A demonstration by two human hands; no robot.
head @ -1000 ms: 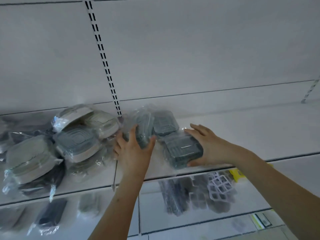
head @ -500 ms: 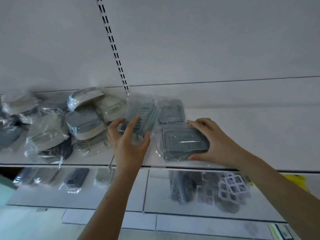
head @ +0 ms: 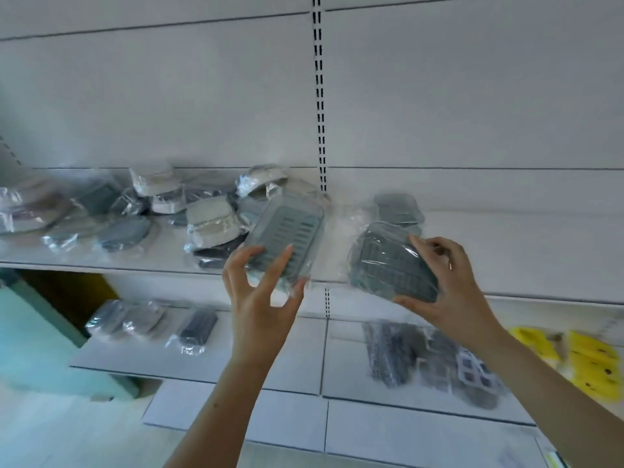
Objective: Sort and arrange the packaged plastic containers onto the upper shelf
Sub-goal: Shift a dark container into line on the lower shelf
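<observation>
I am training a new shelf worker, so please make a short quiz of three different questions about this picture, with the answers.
1. True or false: the left hand holds a packaged grey container.
2. What does the right hand hold? A) a yellow pack B) a wrapped grey container C) nothing
3. Fill in: the pile of wrapped white and grey containers lies on the upper shelf, to the ____ of the left hand.

Key: 1 true; 2 B; 3 left.
</observation>
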